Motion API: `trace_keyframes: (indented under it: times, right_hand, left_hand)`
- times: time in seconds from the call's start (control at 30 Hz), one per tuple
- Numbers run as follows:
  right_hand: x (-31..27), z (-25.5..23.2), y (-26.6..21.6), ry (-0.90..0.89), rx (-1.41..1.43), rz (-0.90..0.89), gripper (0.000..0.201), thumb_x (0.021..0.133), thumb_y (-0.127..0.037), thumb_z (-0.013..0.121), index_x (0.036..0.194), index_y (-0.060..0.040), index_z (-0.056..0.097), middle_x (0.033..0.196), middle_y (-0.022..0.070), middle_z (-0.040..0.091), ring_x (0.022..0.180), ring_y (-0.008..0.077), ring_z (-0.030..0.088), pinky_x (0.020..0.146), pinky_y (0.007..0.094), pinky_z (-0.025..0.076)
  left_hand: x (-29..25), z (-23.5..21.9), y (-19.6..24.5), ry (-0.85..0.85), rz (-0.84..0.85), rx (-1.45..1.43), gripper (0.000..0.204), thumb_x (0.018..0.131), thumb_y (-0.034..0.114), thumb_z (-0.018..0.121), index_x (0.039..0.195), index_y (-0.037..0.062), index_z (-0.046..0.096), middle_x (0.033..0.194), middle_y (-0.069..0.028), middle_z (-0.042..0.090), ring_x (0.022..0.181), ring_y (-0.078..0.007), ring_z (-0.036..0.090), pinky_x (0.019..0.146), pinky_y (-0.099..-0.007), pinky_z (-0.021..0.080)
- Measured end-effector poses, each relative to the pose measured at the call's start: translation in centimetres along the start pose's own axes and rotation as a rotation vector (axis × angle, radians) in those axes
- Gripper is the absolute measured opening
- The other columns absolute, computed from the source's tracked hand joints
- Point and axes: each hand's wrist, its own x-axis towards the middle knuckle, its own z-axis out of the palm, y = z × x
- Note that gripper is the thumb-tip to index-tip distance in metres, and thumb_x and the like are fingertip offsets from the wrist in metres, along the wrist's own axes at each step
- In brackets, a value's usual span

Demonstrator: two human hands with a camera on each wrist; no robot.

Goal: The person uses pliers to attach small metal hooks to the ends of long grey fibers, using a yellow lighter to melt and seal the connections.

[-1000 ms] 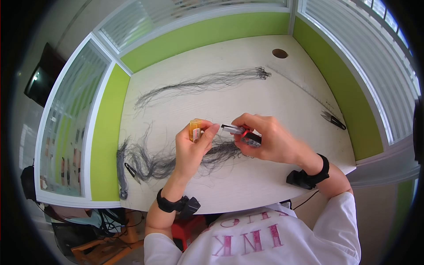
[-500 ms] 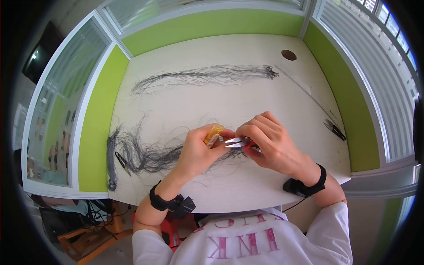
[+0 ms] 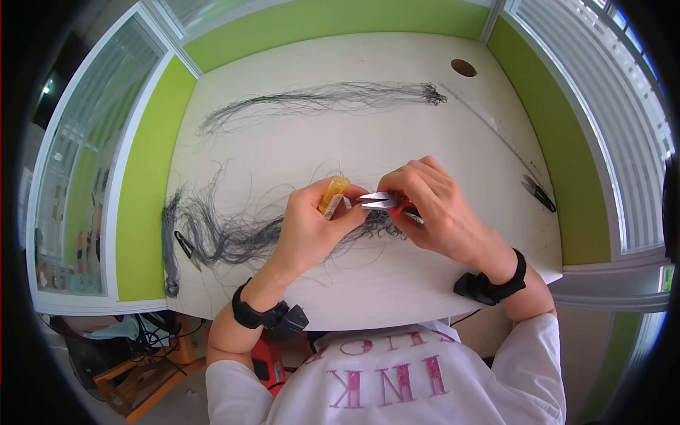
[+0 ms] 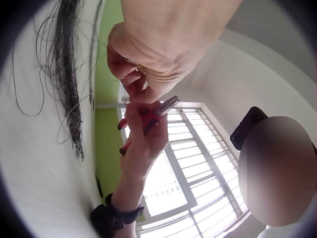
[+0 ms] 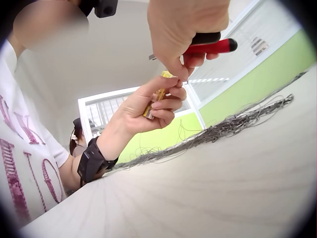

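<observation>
My right hand (image 3: 433,205) was clamped on the red-handled pliers (image 3: 386,203), their metal tips parted close to my left hand (image 3: 309,225), whose fingers were curled round a small yellow tube (image 3: 335,196). I judged that a slipping handle or hasty squeeze could nip my fingers. Beneath, dark strands (image 3: 244,244) lay tangled along the counter (image 3: 276,152); a careless sweep might have snagged their loose ends.

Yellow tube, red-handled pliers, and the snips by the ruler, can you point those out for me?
Yellow tube (image 3: 334,195), head view: the side of its body.
Red-handled pliers (image 5: 212,47), right wrist view: the red handle.
Snips (image 3: 544,199), head view: the black handle.
</observation>
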Motion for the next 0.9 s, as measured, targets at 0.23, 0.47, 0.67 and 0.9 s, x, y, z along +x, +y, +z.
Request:
trace_keyframes:
  times: [0.23,0.47,0.67,0.9]
  right_hand:
    - [0.0,-0.1,0.2,-0.005,-0.032,0.000,0.039,0.063,0.006,0.071,0.096,-0.0059,0.054,0.078,0.0059,0.057,0.070,0.0234,0.056,0.068,0.0339,0.043]
    - [0.0,0.0,0.4,0.017,-0.041,-0.027,0.039,0.062,0.005,0.072,0.096,-0.0066,0.055,0.077,0.0050,0.057,0.070,0.0226,0.056,0.067,0.0336,0.042]
    - [0.0,0.0,0.2,0.015,-0.097,-0.059,0.038,0.061,0.004,0.072,0.094,-0.0074,0.056,0.077,0.0041,0.057,0.070,0.0215,0.055,0.067,0.0328,0.041]
    - [-0.1,0.5,-0.2,0.145,0.137,0.249,0.031,0.077,-0.015,0.077,0.096,-0.0015,0.057,0.078,0.0075,0.059,0.065,0.0233,0.056,0.061,0.0328,0.045]
  left_hand:
    - [0.1,-0.1,-0.1,0.002,0.006,0.039,0.012,0.079,0.011,0.073,0.083,0.0021,0.066,0.062,0.0048,0.053,0.056,-0.0011,0.044,0.050,-0.0189,0.034]
    - [0.0,0.0,0.1,0.002,-0.042,0.010,0.013,0.078,0.011,0.073,0.082,0.0011,0.067,0.062,0.0037,0.056,0.056,-0.0019,0.045,0.050,-0.0190,0.034]
    - [0.0,-0.1,0.1,-0.015,-0.077,-0.032,0.012,0.079,0.009,0.071,0.084,-0.0011,0.067,0.065,0.0019,0.059,0.060,-0.0027,0.051,0.054,-0.0184,0.039]
    - [0.0,-0.2,1.1,0.124,0.003,-0.211,0.004,0.083,0.001,0.065,0.084,0.0013,0.061,0.070,0.0020,0.055,0.060,-0.0030,0.046,0.052,-0.0177,0.035]
